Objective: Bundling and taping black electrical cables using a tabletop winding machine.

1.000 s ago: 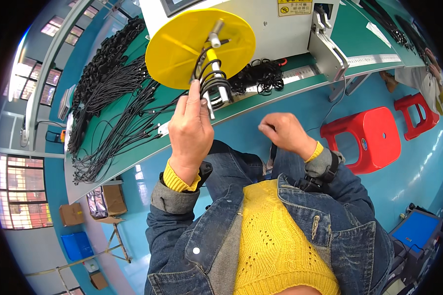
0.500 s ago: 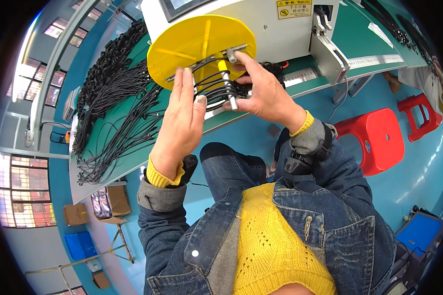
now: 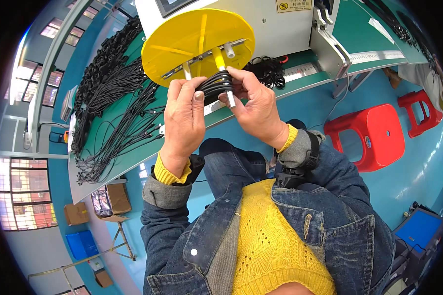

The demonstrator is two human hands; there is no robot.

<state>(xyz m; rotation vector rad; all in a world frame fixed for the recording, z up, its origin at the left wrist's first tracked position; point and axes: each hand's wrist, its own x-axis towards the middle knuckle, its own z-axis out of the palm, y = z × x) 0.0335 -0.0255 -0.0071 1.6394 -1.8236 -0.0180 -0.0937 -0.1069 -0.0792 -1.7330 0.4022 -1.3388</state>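
A coil of black cable (image 3: 214, 84) sits around metal pegs in front of a round yellow disc (image 3: 172, 37) on a white machine (image 3: 280, 34). My left hand (image 3: 184, 115) grips the coil's left side between thumb and fingers. On the other side, my right hand (image 3: 256, 103) pinches the coil next to the end of a silver peg (image 3: 231, 99). A yellow sleeve covers that peg's base (image 3: 218, 58). Another short peg (image 3: 229, 50) stands bare on the slotted bar across the disc.
Bundles of black cables (image 3: 113, 93) cover the green table (image 3: 138, 150) at left. More black cable (image 3: 268, 71) lies right of the disc, near a ruler strip (image 3: 300, 73) and metal bracket (image 3: 332, 51). Red stools (image 3: 374, 137) stand on the floor at right.
Both hands have moved from beside the disc to the coil and closed on it. The loose turns are now gathered into a tighter bundle toward the peg's outer end.
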